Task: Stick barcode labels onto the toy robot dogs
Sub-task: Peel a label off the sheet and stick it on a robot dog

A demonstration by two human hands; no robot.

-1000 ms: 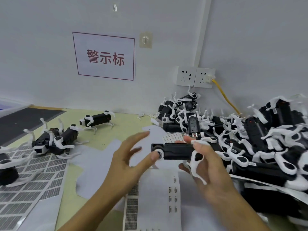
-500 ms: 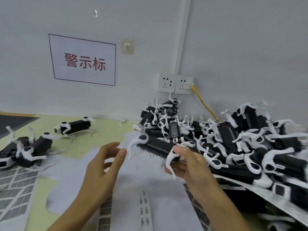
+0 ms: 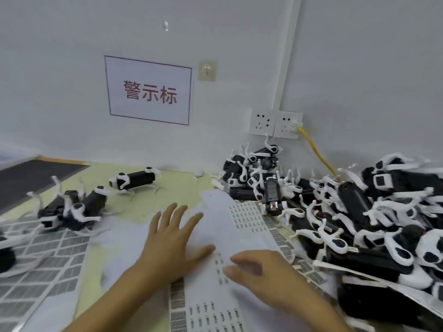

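Note:
My left hand [image 3: 171, 240] lies flat with spread fingers on a white label backing sheet [image 3: 215, 226] in front of me. My right hand [image 3: 260, 276] hovers over the same sheet, fingers loosely bent beside a row of small barcode labels [image 3: 219, 264]; it holds nothing. A big heap of black-and-white toy robot dogs [image 3: 347, 212] fills the right side. One dog [image 3: 272, 195] lies on the heap's left edge, near the sheet. Three more dogs are at the left: one standing [image 3: 134, 179] and two lying together [image 3: 72, 209].
Sheets of larger barcode labels [image 3: 36, 267] cover the left front of the yellow-green table [image 3: 139, 207]. More label strips [image 3: 278, 233] lie by the heap. A wall with sockets [image 3: 275, 124], a yellow cable [image 3: 316, 152] and a sign stands behind. A dark mat [image 3: 28, 178] lies far left.
My right hand has let go of the dog it held, and both hands have come down to the label sheet. The view has swung back to the left.

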